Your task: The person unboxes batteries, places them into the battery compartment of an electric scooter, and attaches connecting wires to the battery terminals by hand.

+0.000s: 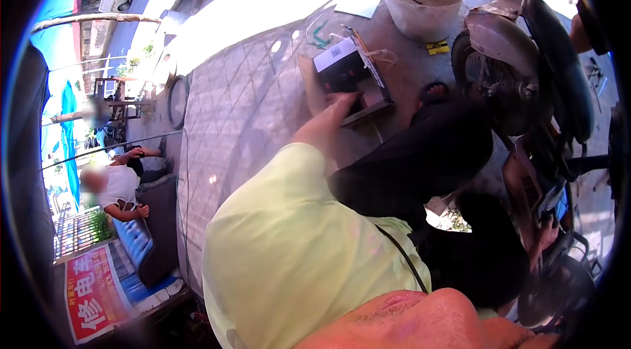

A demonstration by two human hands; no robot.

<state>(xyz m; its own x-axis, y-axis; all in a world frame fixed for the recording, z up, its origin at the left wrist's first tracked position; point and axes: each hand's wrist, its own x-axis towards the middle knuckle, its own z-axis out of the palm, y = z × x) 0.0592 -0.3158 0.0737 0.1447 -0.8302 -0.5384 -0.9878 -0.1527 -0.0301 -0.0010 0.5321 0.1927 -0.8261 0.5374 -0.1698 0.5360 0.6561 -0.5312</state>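
Observation:
My left hand (343,102) reaches over the near side of an open cardboard box (314,89) on the ground. Its fingers go down into the dark inside and blur there, so their grip is hidden. Inside the box, a white paper with a printed square code (337,54) lies beside dark contents I cannot make out. Far to the right, my right hand (544,233) is down beside the frame of a two-wheeler, its fingers curled around a small dark thing in shadow.
A white bucket (420,14) full of metal tools stands beyond the box, near a small yellow packet (437,47). A two-wheeler with a long dark seat (559,66) is at right, another person's arm beside it. Another person (121,185) sits at left, above a red sign (97,293).

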